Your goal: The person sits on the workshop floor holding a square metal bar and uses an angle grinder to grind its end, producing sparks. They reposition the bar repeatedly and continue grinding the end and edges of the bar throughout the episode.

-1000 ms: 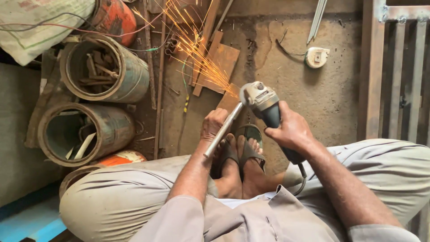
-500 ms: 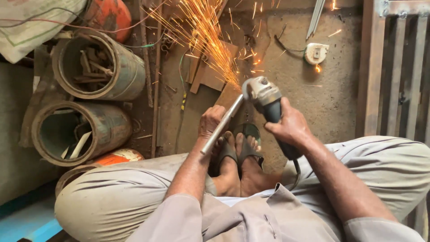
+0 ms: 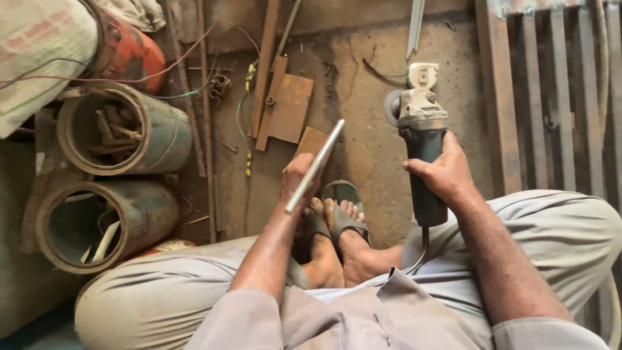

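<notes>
my clothes: loose grey-beige trousers [image 3: 162, 298], matching shirt [image 3: 363, 317] with collar and stitched front placket, sleeves ending above the elbows. forearms and hands bare. dark open-toed sandals [image 3: 343, 207] on both feet.

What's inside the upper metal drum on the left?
The upper drum lies on its side, open mouth toward the camera. Rusty metal offcuts lie inside, short bars and scraps. Its deeper end is in shadow, so anything farther back is hidden.

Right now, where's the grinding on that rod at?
Paused: no sparks, and the grinder in the right hand is held clear of the rod. The left hand tilts the rod up over the feet, its surface looking bright. I can't tell whether any grinding is left.
</notes>
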Demonstrator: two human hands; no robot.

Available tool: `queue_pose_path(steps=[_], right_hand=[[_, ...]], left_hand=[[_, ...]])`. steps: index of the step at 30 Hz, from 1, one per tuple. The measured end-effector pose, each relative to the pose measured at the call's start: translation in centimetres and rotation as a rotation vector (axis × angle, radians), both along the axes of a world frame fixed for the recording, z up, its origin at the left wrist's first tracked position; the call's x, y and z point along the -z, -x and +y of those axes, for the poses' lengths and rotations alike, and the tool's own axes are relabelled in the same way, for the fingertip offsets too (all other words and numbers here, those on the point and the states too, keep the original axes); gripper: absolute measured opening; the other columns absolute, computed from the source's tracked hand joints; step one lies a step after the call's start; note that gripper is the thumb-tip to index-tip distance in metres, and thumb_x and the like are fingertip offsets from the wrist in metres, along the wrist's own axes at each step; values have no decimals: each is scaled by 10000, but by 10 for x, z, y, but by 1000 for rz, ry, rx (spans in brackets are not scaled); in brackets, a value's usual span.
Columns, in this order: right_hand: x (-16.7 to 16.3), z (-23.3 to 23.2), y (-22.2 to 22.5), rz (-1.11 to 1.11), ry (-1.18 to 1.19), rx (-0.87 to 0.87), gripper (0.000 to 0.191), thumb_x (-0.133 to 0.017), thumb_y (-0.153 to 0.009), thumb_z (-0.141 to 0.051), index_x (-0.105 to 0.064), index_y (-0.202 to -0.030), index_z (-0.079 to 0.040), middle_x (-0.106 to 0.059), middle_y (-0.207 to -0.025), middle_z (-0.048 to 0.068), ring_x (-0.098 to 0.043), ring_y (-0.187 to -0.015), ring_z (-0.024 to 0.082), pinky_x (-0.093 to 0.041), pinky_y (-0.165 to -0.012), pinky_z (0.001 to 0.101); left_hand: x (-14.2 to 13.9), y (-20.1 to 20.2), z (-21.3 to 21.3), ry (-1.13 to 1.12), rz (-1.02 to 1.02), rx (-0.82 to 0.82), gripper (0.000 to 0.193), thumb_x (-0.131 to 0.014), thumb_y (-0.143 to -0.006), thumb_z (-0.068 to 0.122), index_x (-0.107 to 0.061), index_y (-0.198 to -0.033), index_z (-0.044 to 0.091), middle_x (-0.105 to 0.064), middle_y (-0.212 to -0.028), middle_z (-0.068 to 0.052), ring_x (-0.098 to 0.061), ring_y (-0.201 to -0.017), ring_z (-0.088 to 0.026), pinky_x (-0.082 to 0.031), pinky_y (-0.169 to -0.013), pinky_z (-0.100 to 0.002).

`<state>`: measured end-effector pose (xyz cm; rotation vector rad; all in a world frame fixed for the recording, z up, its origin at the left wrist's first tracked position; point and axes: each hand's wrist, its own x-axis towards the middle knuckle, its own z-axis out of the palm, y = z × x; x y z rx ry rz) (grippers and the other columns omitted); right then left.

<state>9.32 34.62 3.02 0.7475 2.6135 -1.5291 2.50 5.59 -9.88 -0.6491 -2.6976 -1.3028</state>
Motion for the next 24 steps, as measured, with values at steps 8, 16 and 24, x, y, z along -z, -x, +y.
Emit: queue_pose_path(steps=[8,16,24], right_hand=[[3,-9,-10,-327,-175,-35,633,-868,-641,-302,-519,-1079,-6,-668,-797,191,-675,-748,289,-547,-709,416],[3,-15,-10,-372,-181,-125,684,-850,-626,-343,-513,-1119,-9,-689,-830,217,-706,-804,359,-550,-747,471],[-10,-19,-10,-395,-171,-136,731,-840,-625,-349,-520,-1200,-30,-708,-846,236,-727,-818,376,-556,-757,470]], left_hand=[[-5,4,45,204,-59,27,225,-664,-916,299,-598,-824,104,-655,-876,-118,-650,-830,-372,-517,-679,-509],[2,1,43,258,-32,17,179,-674,-883,256,-601,-786,124,-661,-848,-78,-635,-836,-358,-514,-666,-482],[5,23,40,270,-29,17,155,-643,-881,196,-606,-754,114,-675,-793,-100,-622,-780,-365,-512,-651,-485]])
